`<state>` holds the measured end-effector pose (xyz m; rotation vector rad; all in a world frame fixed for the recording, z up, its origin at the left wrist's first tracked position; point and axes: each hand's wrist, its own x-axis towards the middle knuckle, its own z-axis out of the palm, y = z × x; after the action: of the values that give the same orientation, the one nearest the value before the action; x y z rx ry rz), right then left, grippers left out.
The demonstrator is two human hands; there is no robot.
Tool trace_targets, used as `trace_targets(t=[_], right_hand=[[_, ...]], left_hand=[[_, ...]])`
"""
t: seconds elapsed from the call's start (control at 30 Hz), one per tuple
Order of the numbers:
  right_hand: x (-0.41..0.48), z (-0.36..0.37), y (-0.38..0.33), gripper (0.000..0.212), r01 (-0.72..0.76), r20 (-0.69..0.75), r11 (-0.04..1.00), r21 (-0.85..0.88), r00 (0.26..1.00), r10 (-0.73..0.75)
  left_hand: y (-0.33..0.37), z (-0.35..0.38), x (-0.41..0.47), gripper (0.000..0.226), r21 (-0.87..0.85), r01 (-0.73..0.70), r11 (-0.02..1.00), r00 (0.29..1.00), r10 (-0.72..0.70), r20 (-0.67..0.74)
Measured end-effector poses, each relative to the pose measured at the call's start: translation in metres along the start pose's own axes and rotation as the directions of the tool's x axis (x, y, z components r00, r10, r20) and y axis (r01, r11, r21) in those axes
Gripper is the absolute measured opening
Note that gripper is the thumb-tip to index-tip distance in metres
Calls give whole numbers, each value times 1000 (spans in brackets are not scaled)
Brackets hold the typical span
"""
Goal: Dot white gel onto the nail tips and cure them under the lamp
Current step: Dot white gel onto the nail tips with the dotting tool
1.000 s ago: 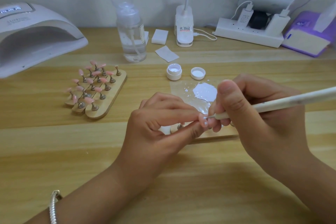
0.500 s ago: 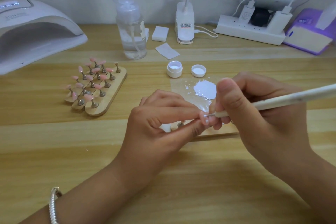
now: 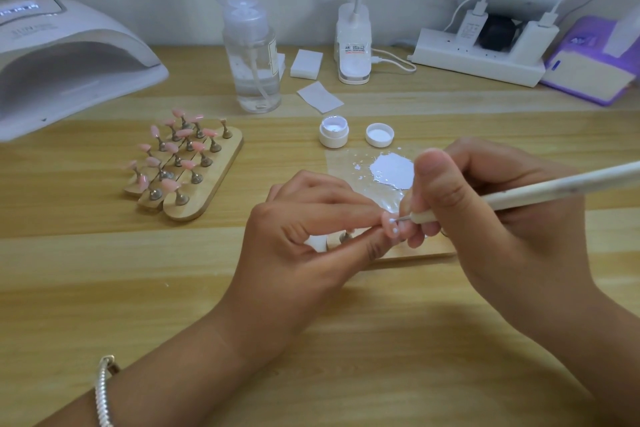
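One nail tip betw. L fingers, pen touching.

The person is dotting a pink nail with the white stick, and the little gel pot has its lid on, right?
Not quite: in the head view the gel pot is open, its lid lying beside it. The white stick does touch the pink nail.

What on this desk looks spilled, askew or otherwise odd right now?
Only the white gel: a puddle with stray splatters on the clear sheet near the open jar and its lid. It seems confined to the sheet, so probably a palette, not an accident. Nothing else stands out.
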<state>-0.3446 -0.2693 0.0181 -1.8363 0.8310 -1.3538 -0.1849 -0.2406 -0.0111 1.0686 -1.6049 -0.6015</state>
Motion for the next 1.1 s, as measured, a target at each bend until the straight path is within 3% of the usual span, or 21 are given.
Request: trace_targets(t=[0.3,0.5,0.73,0.9,1.1], right_hand=[[2,-2,1,33,-28,-24,995,91,999,30],[10,-9,-1,37,-16,-154,987,160,987,41],[21,-27,13,40,-126,-261,989,-71,960,104],[23,-35,32,43,-250,-149,940,-234,964,219],[21,-35,48,46,-327,-83,901,-284,945,316]], left_hand=[[-2,0,-1,6,-5,2,1000,1000,-2,-13],[-3,1,-1,7,-10,10,1000,999,-10,-31],[-3,0,-1,7,-21,22,1000,999,-23,-31],[-3,0,-1,5,-13,34,999,999,-35,-33],[-3,-1,-1,5,-7,32,999,999,-32,-28]])
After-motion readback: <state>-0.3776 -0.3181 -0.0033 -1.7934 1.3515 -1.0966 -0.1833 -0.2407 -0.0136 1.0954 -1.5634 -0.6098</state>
